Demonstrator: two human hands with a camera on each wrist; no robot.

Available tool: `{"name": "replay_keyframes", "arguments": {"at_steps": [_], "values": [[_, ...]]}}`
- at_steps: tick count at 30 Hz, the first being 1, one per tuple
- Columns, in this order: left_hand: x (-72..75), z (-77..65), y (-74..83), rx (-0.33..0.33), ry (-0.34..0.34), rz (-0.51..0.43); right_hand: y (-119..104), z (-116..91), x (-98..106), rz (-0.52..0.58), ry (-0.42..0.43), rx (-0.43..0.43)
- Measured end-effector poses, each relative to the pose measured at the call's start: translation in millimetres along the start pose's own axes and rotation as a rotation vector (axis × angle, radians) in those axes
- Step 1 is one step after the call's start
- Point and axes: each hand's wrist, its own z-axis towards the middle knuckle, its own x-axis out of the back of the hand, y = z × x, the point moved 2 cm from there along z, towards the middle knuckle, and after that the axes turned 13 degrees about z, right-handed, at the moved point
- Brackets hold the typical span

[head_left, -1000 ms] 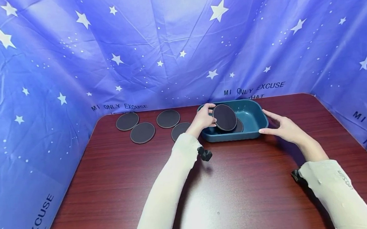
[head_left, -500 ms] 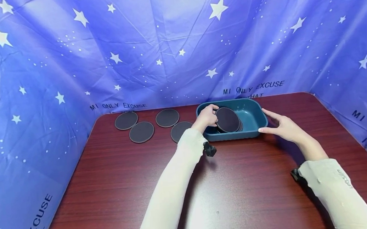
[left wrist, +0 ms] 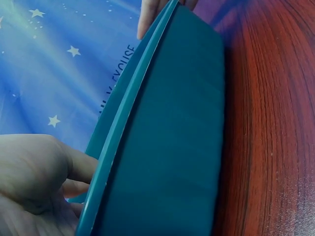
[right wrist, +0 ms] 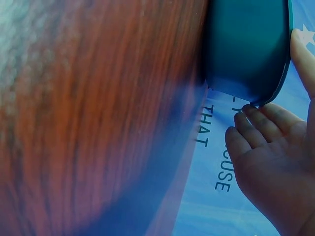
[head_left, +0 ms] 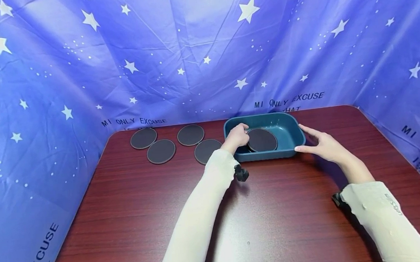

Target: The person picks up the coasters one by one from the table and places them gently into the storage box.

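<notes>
Black and thin, a round disc (head_left: 262,140) sits inside the green-blue tub (head_left: 266,156), toward its left end, and it looks flat or very nearly flat on the bottom. I can't tell for sure if another one is hiding under it. The left hand (head_left: 237,137) reaches over the tub's left end, with its fingers down inside by the disc's left edge. From the wrist view the tub's side hides the fingertips, so I can't tell if they pinch the disc or just touch it. The right hand (head_left: 326,145) is at the other end, thumb apart from the fingers, which are almost straight. The thumb touches the rim near the front corner and the fingers touch further back, so I think it is there to keep the tub from sliding. It doesn't squeeze anything. Left of the tub, four more black discs lie flat on the red-brown table (head_left: 274,207): a far-left pair (head_left: 161,151) with edges touching, and a nearer pair (head_left: 190,135) just beside the tub. That seems a handy spot for the left arm. Behind it all hangs a blue cloth (head_left: 174,40) with white stars.
</notes>
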Motion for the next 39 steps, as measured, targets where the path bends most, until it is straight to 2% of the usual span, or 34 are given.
{"name": "replay_keyframes", "arguments": {"at_steps": [4, 8, 13, 20, 30, 39], "values": [[0.4, -0.7, 0.4, 0.011, 0.017, 0.014, 0.8, -0.4, -0.3, 0.007, -0.005, 0.002], [1.7, -1.4, 0.7, 0.004, 0.048, -0.064, 1.5, -0.5, 0.1, 0.01, -0.002, 0.013], [4.0, -4.1, -2.1, -0.057, 0.05, -0.193, 1.9, 0.2, -0.4, 0.007, -0.002, 0.017], [12.4, -10.8, -5.9, -0.161, 0.031, -0.254, 1.3, 0.2, -0.4, -0.009, -0.008, -0.004], [23.0, -19.8, -13.3, -0.198, 0.043, -0.316, -0.6, -1.1, 0.4, -0.004, -0.006, 0.0], [33.7, -29.2, -27.6, -0.258, 0.053, -0.455, -1.8, -1.6, -0.2, -0.005, -0.011, -0.003]]}}
